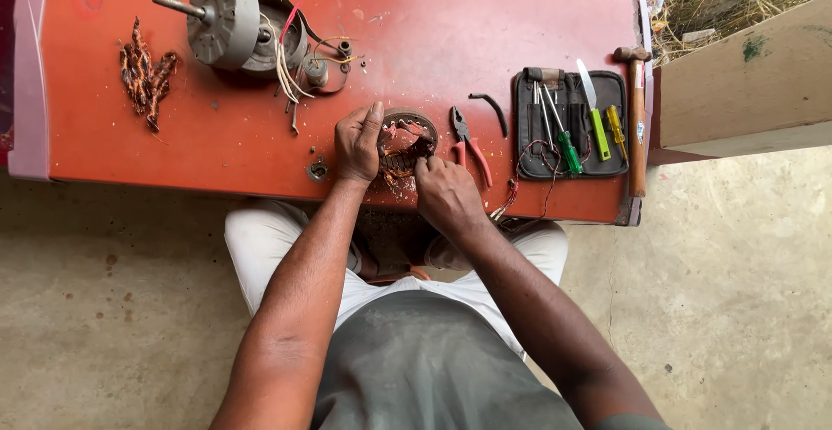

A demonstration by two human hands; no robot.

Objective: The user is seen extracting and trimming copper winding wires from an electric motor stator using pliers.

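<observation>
At near edge of the red tabletop (433, 31): stripping copper winding out of a round stator (407, 144), mid-step.
Left hand (358, 146) lies curled against the stator's left rim, steadying it. Right hand (444, 192) has its fingers (425, 166) pinched at the lower right rim, probably on a wire strand; too small to confirm. Red-handled pliers (471, 146) lie just beside it. Next move likely needs a firm pull while the left hand braces.
</observation>
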